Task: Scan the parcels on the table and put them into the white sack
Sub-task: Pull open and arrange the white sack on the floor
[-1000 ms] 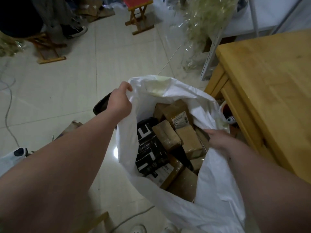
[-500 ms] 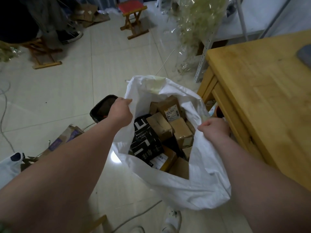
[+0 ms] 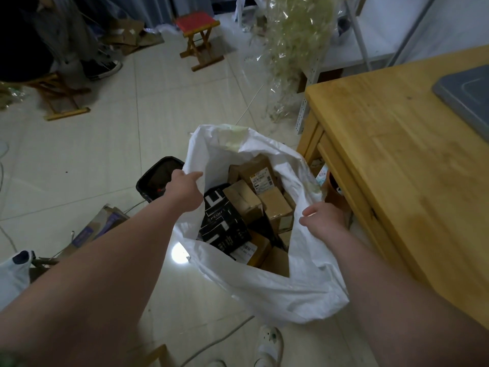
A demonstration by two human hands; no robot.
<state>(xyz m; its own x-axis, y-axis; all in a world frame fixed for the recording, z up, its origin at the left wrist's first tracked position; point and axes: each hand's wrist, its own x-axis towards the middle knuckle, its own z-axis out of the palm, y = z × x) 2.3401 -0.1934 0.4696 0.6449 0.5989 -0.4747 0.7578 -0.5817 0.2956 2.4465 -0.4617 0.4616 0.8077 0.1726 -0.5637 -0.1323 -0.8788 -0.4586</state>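
Observation:
The white sack (image 3: 285,290) stands open on the tiled floor beside the wooden table (image 3: 402,165). My left hand (image 3: 184,193) grips the sack's left rim. My right hand (image 3: 322,221) grips the right rim, fingers curled over the fabric. Inside lie several brown cardboard parcels (image 3: 275,205), one with a white label (image 3: 263,181), and a black box with white lettering (image 3: 222,221). No parcel shows on the visible part of the tabletop.
A grey tray (image 3: 468,94) lies on the table's far right. A black bin (image 3: 158,178) stands behind my left hand. Flattened cardboard (image 3: 98,229) and cables lie on the floor at left. A red-topped stool (image 3: 199,38) and wrapped plants (image 3: 296,49) stand further back.
The view has pulled back and the sack sits lower and farther from me. My right hand has come out of the sack's mouth and taken hold of its right rim.

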